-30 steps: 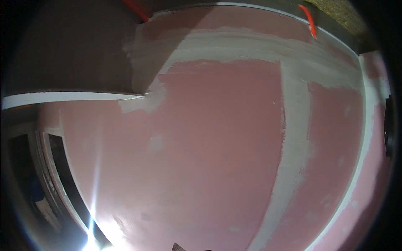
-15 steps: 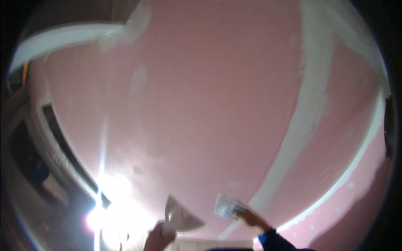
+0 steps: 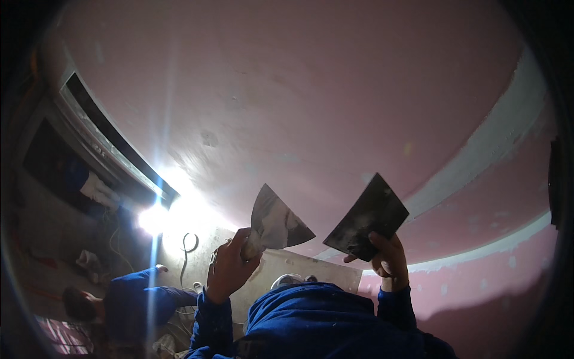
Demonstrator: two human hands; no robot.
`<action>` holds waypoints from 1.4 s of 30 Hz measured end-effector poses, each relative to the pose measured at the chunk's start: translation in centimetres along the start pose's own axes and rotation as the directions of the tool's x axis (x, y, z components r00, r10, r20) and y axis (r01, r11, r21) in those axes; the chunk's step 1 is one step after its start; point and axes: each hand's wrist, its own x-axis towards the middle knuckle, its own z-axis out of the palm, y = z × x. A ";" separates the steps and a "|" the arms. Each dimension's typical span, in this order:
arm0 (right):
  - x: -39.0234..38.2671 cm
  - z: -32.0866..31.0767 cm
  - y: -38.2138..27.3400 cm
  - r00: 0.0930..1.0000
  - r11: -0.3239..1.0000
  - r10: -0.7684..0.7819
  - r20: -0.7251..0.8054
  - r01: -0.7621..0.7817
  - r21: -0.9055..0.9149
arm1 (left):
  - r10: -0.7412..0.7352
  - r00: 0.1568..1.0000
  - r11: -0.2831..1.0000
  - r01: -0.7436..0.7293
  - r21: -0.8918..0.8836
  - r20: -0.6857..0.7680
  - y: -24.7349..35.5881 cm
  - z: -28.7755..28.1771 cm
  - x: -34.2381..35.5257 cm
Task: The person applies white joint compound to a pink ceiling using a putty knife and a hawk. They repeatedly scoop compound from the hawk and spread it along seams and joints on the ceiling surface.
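Note:
In my left hand (image 3: 230, 266), closed around its handle, is a putty knife (image 3: 278, 221). Its wide, fan-shaped blade points up and carries pale smears of compound. My right hand (image 3: 388, 263) grips a flat rectangular trowel (image 3: 369, 218), dark on the side I see, with my thumb across its face; any handle behind it is hidden. The two tools are apart, side by side in front of my torso. Beyond them stands a pink plasterboard wall (image 3: 311, 107), with a broad whitish band of joint compound (image 3: 478, 161) on the right.
A bright lamp (image 3: 154, 219) glares at the left, near a long dark slot (image 3: 113, 143) in the wall. At the lower left a person in blue (image 3: 134, 302) bends down. A cable (image 3: 185, 251) lies on the floor. Pink board with a white seam (image 3: 478, 254) continues at the right.
My view has tilted down, bringing my torso and the floor in. Both tools are now higher in the picture. The right-hand tool, earlier showing a whitish face by the compound band, now shows dark.

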 end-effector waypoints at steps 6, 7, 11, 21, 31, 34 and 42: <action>3.1 1.7 3.3 0.971 0.993 0.117 -0.210 -0.109 0.053 | 0.016 1.000 0.997 -0.017 0.071 0.014 1.0 -0.7 0.5; 3.3 2.0 3.5 0.987 0.997 0.079 -0.142 -0.080 -0.001 | 0.043 0.999 0.996 -0.044 0.071 0.011 1.2 -0.8 0.5; 3.5 3.3 1.6 0.992 0.930 0.113 -0.051 -0.124 -0.346 | 0.007 0.995 0.991 -0.020 0.135 0.099 1.5 -2.2 0.5; 3.6 5.7 -5.8 0.624 -0.171 0.214 0.751 0.781 -0.601 | -0.071 0.912 0.995 0.094 -0.038 0.404 1.6 -5.0 2.8; 4.9 6.3 -5.2 0.544 -0.279 0.362 0.757 0.838 -0.468 | -0.056 0.918 0.998 0.064 -0.007 0.391 2.1 -5.6 2.7; 5.1 6.9 -5.9 0.551 -0.272 0.436 0.712 0.835 -0.479 | -0.001 0.915 1.000 0.006 -0.012 0.404 2.0 -5.6 3.0; 5.5 8.2 -7.9 0.546 -0.296 0.441 0.712 0.838 -0.459 | 0.051 0.917 0.996 -0.075 0.045 0.397 2.1 -6.5 3.5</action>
